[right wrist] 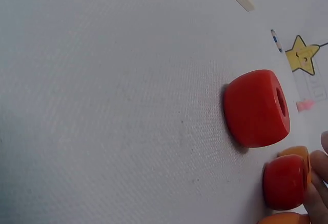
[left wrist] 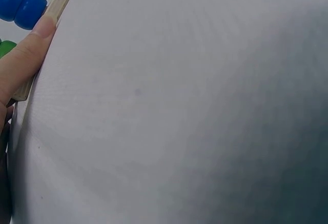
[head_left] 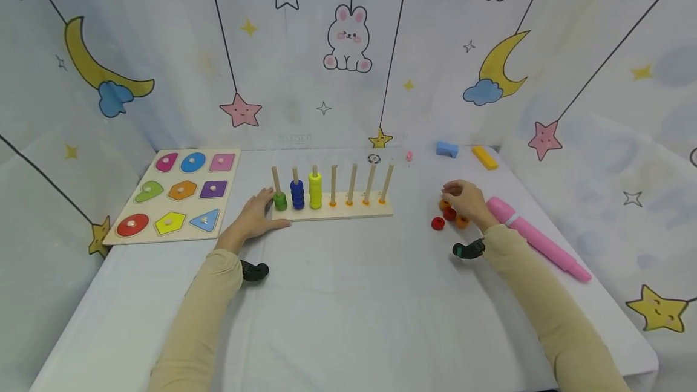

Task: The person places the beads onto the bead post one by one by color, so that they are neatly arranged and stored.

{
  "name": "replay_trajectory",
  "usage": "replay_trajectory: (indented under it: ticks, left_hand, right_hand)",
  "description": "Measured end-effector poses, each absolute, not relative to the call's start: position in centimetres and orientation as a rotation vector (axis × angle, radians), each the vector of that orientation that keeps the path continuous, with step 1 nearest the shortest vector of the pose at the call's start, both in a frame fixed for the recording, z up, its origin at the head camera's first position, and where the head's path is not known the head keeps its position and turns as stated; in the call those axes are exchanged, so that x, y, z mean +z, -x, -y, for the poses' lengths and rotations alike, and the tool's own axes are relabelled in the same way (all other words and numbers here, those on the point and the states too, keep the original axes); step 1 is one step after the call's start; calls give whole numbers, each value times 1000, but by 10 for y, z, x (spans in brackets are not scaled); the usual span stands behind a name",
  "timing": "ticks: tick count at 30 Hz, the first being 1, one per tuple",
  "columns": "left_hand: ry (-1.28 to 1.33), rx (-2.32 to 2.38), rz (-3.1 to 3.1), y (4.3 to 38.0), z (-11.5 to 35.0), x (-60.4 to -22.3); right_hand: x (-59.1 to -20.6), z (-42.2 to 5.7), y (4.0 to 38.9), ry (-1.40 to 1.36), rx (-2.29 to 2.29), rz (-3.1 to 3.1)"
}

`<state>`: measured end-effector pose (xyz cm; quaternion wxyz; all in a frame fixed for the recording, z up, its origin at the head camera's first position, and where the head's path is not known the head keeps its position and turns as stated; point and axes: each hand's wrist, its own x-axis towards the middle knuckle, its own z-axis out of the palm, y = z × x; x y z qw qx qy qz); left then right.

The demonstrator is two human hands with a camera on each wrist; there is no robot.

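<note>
The table [head_left: 348, 313] has wide room at its near middle; the puzzle [head_left: 185, 205] lies at its left; the peg board [head_left: 340, 210] sits far middle; the pink stick [head_left: 544, 245] slants beside the right edge, narrowing room there; the left hand [head_left: 253, 218] holds the peg board's left end, thumb on the near edge; the right hand [head_left: 467, 198] bends over the loose beads [head_left: 438, 223], red and orange, and I cannot tell whether it pinches one; the four right pegs [head_left: 351, 185] stand bare; stacked beads [head_left: 315, 191] fill the other three; the step looks like picking up a bead; next seems to call for a sure pinch, a lift above peg height and a leftward carry over open cloth.
</note>
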<state>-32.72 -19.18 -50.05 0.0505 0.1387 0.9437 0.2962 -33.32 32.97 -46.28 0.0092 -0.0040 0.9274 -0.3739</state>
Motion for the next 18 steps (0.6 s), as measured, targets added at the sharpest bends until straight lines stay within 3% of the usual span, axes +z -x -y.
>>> replay_trajectory:
  ticks: [18]
  left_hand:
    - [-435,896,-2876,326,192,-501]
  right_hand:
    - [-469,-325,331,125,-1003,-2927]
